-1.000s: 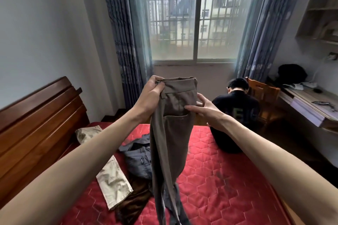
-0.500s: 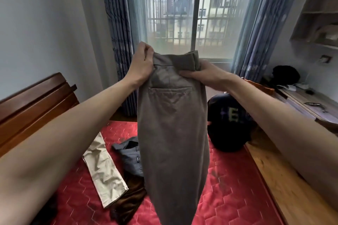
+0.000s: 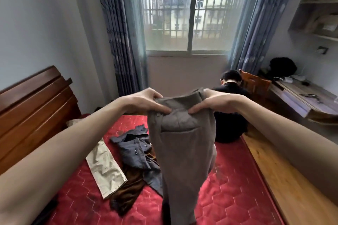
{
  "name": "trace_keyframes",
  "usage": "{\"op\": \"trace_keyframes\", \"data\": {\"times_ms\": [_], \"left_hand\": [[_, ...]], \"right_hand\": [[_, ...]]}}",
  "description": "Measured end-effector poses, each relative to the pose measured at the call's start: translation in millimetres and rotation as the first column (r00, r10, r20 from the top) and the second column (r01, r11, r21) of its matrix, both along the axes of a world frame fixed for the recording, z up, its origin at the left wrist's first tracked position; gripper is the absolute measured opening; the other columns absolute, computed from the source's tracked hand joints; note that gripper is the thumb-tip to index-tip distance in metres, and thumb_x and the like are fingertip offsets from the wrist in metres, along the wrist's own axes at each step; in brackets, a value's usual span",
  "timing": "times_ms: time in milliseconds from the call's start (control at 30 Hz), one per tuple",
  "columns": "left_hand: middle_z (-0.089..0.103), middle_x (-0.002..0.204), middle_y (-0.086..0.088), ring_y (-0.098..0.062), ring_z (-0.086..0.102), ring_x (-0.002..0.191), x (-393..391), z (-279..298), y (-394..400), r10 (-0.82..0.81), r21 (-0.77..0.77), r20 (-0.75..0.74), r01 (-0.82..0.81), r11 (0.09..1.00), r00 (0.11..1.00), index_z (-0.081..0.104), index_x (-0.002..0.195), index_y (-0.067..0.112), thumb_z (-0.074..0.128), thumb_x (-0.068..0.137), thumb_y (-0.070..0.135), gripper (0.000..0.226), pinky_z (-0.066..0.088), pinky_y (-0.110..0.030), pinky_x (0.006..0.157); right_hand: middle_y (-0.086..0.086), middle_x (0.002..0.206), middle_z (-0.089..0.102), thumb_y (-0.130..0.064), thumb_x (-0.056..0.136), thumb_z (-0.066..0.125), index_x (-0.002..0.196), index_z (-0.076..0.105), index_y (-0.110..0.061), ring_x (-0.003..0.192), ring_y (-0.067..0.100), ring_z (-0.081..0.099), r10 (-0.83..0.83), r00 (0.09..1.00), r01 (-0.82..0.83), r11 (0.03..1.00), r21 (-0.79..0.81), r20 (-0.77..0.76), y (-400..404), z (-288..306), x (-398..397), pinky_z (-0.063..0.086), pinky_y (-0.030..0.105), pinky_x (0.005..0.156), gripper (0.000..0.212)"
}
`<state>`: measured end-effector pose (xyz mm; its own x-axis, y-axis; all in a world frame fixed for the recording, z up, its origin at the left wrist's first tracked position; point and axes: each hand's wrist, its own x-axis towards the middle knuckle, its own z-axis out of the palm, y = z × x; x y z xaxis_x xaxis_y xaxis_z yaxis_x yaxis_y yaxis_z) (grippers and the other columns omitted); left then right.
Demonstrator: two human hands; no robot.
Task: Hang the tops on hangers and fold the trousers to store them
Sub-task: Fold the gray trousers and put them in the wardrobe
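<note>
Below, grey trousers (image 3: 182,151) hide the mattress (image 3: 237,197)

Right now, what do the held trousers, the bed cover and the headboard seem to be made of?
Taupe trousers: looks like matte woven cloth, cotton-like; soft drape, stitched pocket. Both the left hand and the right hand grip the waistband. Red bed cover: quilted fabric with a slight sheen, stitched in hexagons. Headboard: dark reddish wood, apparently varnished; glossy planks.
</note>
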<state>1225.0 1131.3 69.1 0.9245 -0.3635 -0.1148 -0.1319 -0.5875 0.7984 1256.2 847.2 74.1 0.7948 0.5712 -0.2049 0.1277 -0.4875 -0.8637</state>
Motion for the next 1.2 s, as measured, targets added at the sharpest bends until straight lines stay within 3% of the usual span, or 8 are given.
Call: {"op": "trace_keyframes", "data": {"times_ms": [200, 367, 500, 633, 800, 967, 1100, 1200], "left_hand": [[0.079, 0.106, -0.014, -0.023, 0.077, 0.092, -15.0, -36.2, -16.2, -0.161, 0.152, -0.578, 0.299, 0.942, 0.800, 0.081, 0.099, 0.011, 0.088, 0.083, 0.031, 0.026, 0.064, -0.034, 0.079], [0.080, 0.104, -0.010, -0.021, 0.078, 0.092, 5.1, -48.6, -16.2, -0.167, 0.239, -0.657, 0.414, 0.878, 0.735, 0.077, 0.109, 0.009, 0.087, 0.084, 0.023, 0.030, 0.065, -0.034, 0.081], [0.079, 0.084, 0.002, -0.014, 0.076, 0.075, 50.7, -59.9, -4.3, 0.033, 0.374, -0.387, 0.124, 0.919, 0.922, 0.075, 0.104, 0.010, 0.087, 0.084, 0.023, 0.027, 0.062, -0.030, 0.066], [0.072, 0.091, -0.003, -0.018, 0.068, 0.085, 98.8, -59.6, 6.3, 0.226, 0.201, 0.000, -0.221, 0.954, 0.974, 0.076, 0.101, 0.009, 0.080, 0.085, 0.018, 0.018, 0.059, -0.041, 0.083], [0.062, 0.095, -0.011, -0.026, 0.059, 0.086, 138.2, 8.6, 3.9, 0.343, 0.030, 0.584, -0.442, 0.897, 0.735, 0.061, 0.079, 0.018, 0.071, 0.093, 0.034, 0.024, 0.044, -0.034, 0.069], [0.058, 0.081, -0.001, -0.019, 0.052, 0.069, 139.0, 77.2, -8.8, 0.379, -0.170, 0.802, -0.434, 0.885, 0.461, 0.065, 0.075, 0.008, 0.065, 0.096, 0.046, 0.044, 0.037, -0.036, 0.060], [0.059, 0.078, 0.003, -0.019, 0.054, 0.067, 118.7, 75.0, -16.7, 0.257, -0.114, 0.859, -0.325, 0.939, 0.444, 0.067, 0.077, 0.009, 0.068, 0.097, 0.046, 0.042, 0.037, -0.034, 0.060], [0.069, 0.083, 0.000, -0.022, 0.065, 0.072, 98.1, 35.7, -12.6, 0.088, 0.026, 0.877, -0.229, 0.973, 0.473, 0.079, 0.094, 0.013, 0.068, 0.097, 0.047, 0.036, 0.050, -0.039, 0.062]], "right_hand": [[0.018, 0.123, 0.075, -0.014, 0.084, 0.083, 0.112, 0.077, -0.019, 0.121, 0.044, 0.066, 0.211, 0.884, -0.346, 0.896, -0.278, -0.418, -3.2, -33.2, -19.4, 0.053, 0.054, 0.101, 0.029], [0.012, 0.114, 0.078, -0.009, 0.090, 0.081, 0.101, 0.080, -0.019, 0.110, 0.033, 0.073, 0.175, 0.899, -0.311, 0.900, -0.306, -0.401, 9.8, -57.0, -7.4, 0.056, 0.050, 0.103, 0.015], [0.007, 0.088, 0.073, -0.010, 0.087, 0.083, 0.101, 0.076, -0.003, 0.085, 0.024, 0.071, -0.008, 1.000, -0.002, 0.931, -0.365, -0.024, 28.3, -66.2, 39.6, 0.060, 0.034, 0.076, 0.017], [0.004, 0.073, 0.061, -0.011, 0.088, 0.077, 0.081, 0.073, -0.003, 0.075, 0.013, 0.055, -0.083, 0.915, 0.228, 0.915, -0.334, 0.395, 50.7, -58.4, 96.4, 0.048, 0.035, 0.066, 0.011], [0.008, 0.107, 0.079, -0.017, 0.095, 0.063, 0.111, 0.080, -0.025, 0.104, 0.031, 0.072, -0.170, 0.568, 0.438, 0.891, -0.121, 0.805, 61.2, 16.2, 144.1, 0.050, 0.037, 0.077, 0.024], [0.002, 0.106, 0.080, -0.033, 0.099, 0.054, 0.121, 0.076, -0.034, 0.100, 0.030, 0.072, -0.319, 0.280, 0.466, 0.870, 0.162, 0.906, 43.5, 88.0, 137.7, 0.052, 0.038, 0.075, 0.031], [0.007, 0.102, 0.081, -0.031, 0.098, 0.053, 0.123, 0.077, -0.031, 0.091, 0.032, 0.074, -0.302, 0.219, 0.429, 0.884, 0.186, 0.928, 22.7, 80.6, 105.5, 0.051, 0.037, 0.069, 0.034], [0.006, 0.105, 0.081, -0.023, 0.094, 0.062, 0.121, 0.078, -0.026, 0.094, 0.030, 0.076, -0.211, 0.281, 0.379, 0.920, 0.093, 0.936, -0.3, 38.4, 83.5, 0.051, 0.034, 0.071, 0.031]]}}
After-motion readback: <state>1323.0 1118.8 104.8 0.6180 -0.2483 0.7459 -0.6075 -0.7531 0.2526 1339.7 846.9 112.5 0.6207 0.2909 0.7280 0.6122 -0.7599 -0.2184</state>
